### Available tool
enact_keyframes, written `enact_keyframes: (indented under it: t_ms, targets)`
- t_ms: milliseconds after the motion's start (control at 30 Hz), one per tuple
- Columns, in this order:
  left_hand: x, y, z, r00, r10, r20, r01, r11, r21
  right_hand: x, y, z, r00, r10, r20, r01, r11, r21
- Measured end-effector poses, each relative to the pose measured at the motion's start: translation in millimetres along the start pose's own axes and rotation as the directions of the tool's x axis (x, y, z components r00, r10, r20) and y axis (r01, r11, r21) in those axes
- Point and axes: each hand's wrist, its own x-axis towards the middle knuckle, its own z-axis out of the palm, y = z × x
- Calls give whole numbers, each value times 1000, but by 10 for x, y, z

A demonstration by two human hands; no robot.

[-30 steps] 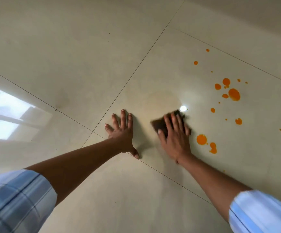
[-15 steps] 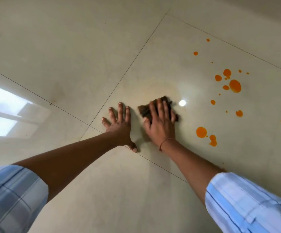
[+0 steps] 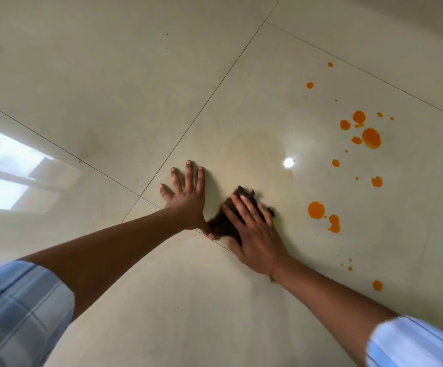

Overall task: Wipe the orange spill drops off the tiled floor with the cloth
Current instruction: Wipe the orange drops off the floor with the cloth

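Observation:
A dark brown cloth [image 3: 224, 222] lies on the glossy cream tiled floor [image 3: 135, 62], and my right hand [image 3: 254, 234] presses it flat with straight fingers. My left hand [image 3: 187, 197] rests flat on the floor just left of the cloth, fingers spread; its thumb touches the cloth's edge. Orange spill drops dot the tile to the right. The nearest big drop [image 3: 316, 210] and its neighbour [image 3: 334, 223] lie a short way right of the cloth. A cluster with the largest drop [image 3: 371, 138] sits farther back, and more drops [image 3: 377, 285] lie near the right edge.
Dark grout lines [image 3: 215, 91] cross the floor and meet close to my left hand. A bright light reflection [image 3: 288, 162] shines beyond the cloth, and a window reflection [image 3: 6, 170] covers the left tile. A faint wiped smear shows on the tile behind the cloth.
My right hand has slid the cloth left and then back toward me, so it now sits beside my left thumb. My left hand has stayed planted.

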Motion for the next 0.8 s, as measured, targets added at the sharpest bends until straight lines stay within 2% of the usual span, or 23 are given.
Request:
enact_keyframes:
  t_ms: [67,100,133,233,267,300,367,400,433,467,500,533,567,600,667,700,733,800]
  targets:
    - [-6,6,1,1000,8,5,-8,1000,-11,-4,321,-73,999,-51,-3,51,999,2]
    - [-6,1,0,1000,11,7,-11,1000,-13,217,479,-115,1000,-3,-24,3,1000,-6]
    - [-3,1,4,1000,11,9,-10,1000,-13,542,619,-181,993,101,-64,-101,995,3]
    - [28,-20,16,1000,2,23,-1,1000,-16,1458,691,-325,892,427,-146,-423,904,64]
    - [45,-16,18,1000,1,22,-1,1000,-12,1563,569,-301,891,432,-138,-431,901,42]
    - [54,-10,17,1000,-1,25,1,1000,-7,1553,419,-256,930,353,-105,-353,935,19]
    - [59,8,12,1000,-7,25,7,1000,0,1289,306,-162,999,33,-5,-33,998,-47]
    - [55,11,11,1000,-10,22,10,1000,3,1199,393,-171,996,-84,32,86,994,-69]
    - [49,7,10,1000,-14,22,14,1000,1,1228,531,-202,993,-120,24,121,989,-88]
    - [52,3,7,1000,-13,28,13,1000,-1,1301,673,-251,999,-27,-17,25,996,-83]
    - [55,-2,13,999,-14,30,14,1000,-2,1379,790,-293,984,155,-86,-158,987,-35]
    - [59,-4,19,999,-16,28,16,1000,-1,1397,827,-323,935,330,-132,-331,944,15]
    - [59,-13,21,999,-17,27,17,1000,7,1333,803,-302,897,412,-158,-412,910,32]
    - [57,-4,11,999,-17,32,16,1000,14,1184,747,-263,906,392,-159,-394,919,19]
    - [60,26,-7,999,-23,41,22,999,29,739,744,-185,979,187,-77,-190,981,-39]
    - [60,38,-18,999,-33,40,32,999,39,622,865,-219,993,110,-48,-113,992,-54]
    - [60,53,-32,998,-46,41,44,998,51,626,1014,-297,992,115,-43,-117,992,-48]
    - [68,82,-28,998,-59,35,56,995,86,813,1276,-409,929,356,-101,-360,933,-23]
